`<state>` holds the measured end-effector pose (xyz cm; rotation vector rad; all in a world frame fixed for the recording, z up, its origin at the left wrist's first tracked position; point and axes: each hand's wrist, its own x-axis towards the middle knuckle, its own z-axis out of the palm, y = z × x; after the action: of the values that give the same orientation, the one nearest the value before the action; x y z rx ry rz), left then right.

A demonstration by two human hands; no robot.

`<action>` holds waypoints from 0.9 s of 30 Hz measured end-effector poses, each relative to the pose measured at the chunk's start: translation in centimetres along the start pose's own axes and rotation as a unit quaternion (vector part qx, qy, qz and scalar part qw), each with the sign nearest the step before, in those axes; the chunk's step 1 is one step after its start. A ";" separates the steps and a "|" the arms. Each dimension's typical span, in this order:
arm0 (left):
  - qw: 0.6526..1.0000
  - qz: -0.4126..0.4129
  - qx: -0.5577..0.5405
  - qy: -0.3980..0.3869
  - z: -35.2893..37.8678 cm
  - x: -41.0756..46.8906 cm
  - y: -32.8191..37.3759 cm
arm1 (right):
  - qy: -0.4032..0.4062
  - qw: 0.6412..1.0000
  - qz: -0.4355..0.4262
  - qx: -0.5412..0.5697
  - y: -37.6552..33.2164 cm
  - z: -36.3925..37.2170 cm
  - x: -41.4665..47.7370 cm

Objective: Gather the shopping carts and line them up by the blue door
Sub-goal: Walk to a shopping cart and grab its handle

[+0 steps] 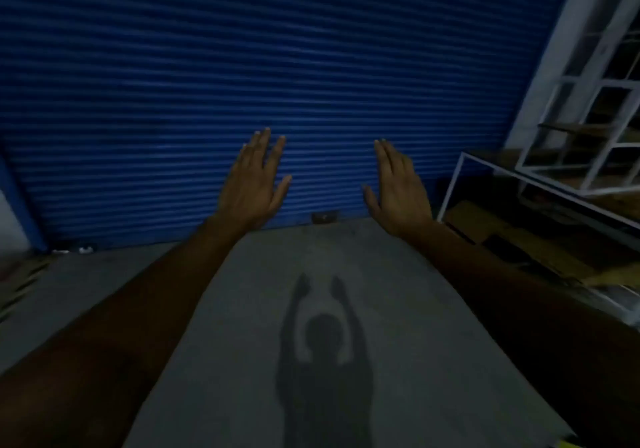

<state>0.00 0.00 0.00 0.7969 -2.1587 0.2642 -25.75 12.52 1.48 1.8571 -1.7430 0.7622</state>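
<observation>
Head view, dim light. 1 blue roll-up door (pixel 277 76), ribbed, closed down to the concrete floor (pixel 263 309). 2 bare hands raised in front of it: left hand (pixel 254 180) flat, fingers spread, grasping nothing; right hand (pixel 398 184) flat, fingers together, grasping nothing. 1 shadow (pixel 323 354) of the person with 2 raised arms lies on the floor. At right, white metal frames (pixel 581 128), at least 2, stand beside the door over flattened cardboard (pixel 502 239). Whether these frames are shopping carts I cannot tell.
</observation>
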 end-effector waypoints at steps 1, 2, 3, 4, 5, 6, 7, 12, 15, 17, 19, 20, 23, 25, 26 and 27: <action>1.000 0.003 -0.010 -0.006 0.8 -0.1 0.5 | -0.006 1.000 0.010 0.000 0.4 0.1 -0.5; 1.000 0.003 -0.015 -0.015 1.1 -0.1 1.0 | 0.001 1.000 0.018 -0.002 0.7 -0.2 -1.1; 0.999 0.014 -0.022 -0.021 1.8 -0.2 1.7 | 0.007 1.000 0.021 -0.008 1.2 -0.3 -1.9; 0.999 0.020 -0.030 -0.032 2.5 -0.2 2.7 | 0.010 0.999 0.028 -0.013 1.6 -0.5 -2.9; 0.998 0.028 -0.040 -0.038 3.3 0.0 3.7 | 0.015 0.999 0.034 -0.015 2.2 -0.7 -3.7; 0.997 0.036 -0.054 -0.048 3.9 0.4 4.9 | 0.016 0.999 0.038 -0.017 2.6 -1.2 -4.5; 0.996 0.044 -0.063 -0.050 4.4 0.9 6.2 | 0.022 0.999 0.042 -0.019 3.3 -1.8 -5.2; 0.989 0.062 -0.119 -0.064 7.1 3.8 14.1 | 0.036 0.995 0.086 -0.041 7.9 -6.2 -9.0; 0.983 0.093 -0.142 -0.064 8.8 5.6 19.5 | 0.044 0.989 0.121 -0.066 11.8 -9.5 -11.8; 0.979 0.118 -0.153 -0.058 9.8 6.8 23.8 | 0.052 0.985 0.138 -0.084 14.5 -11.9 -14.0; 0.974 0.136 -0.172 -0.059 10.7 7.9 28.6 | 0.062 0.981 0.154 -0.099 17.2 -14.5 -16.3; 0.970 0.149 -0.182 -0.060 11.1 8.4 31.1 | 0.068 0.979 0.165 -0.100 18.5 -15.9 -17.5; 0.956 0.194 -0.212 -0.057 12.6 9.6 39.4 | 0.101 0.971 0.192 -0.105 22.5 -19.9 -21.6; 0.945 0.213 -0.243 -0.052 13.5 9.9 44.9 | 0.127 0.964 0.207 -0.112 25.0 -22.6 -24.4; 0.938 0.223 -0.260 -0.047 14.1 10.0 47.6 | 0.137 0.961 0.212 -0.117 26.2 -23.9 -25.8; 0.932 0.231 -0.277 -0.043 14.6 10.1 50.2 | 0.145 0.958 0.216 -0.121 27.4 -25.2 -27.3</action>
<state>-45.12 28.28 1.70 -0.0248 -2.3138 -0.1523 -55.90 47.52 0.43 1.1492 -1.9629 0.8825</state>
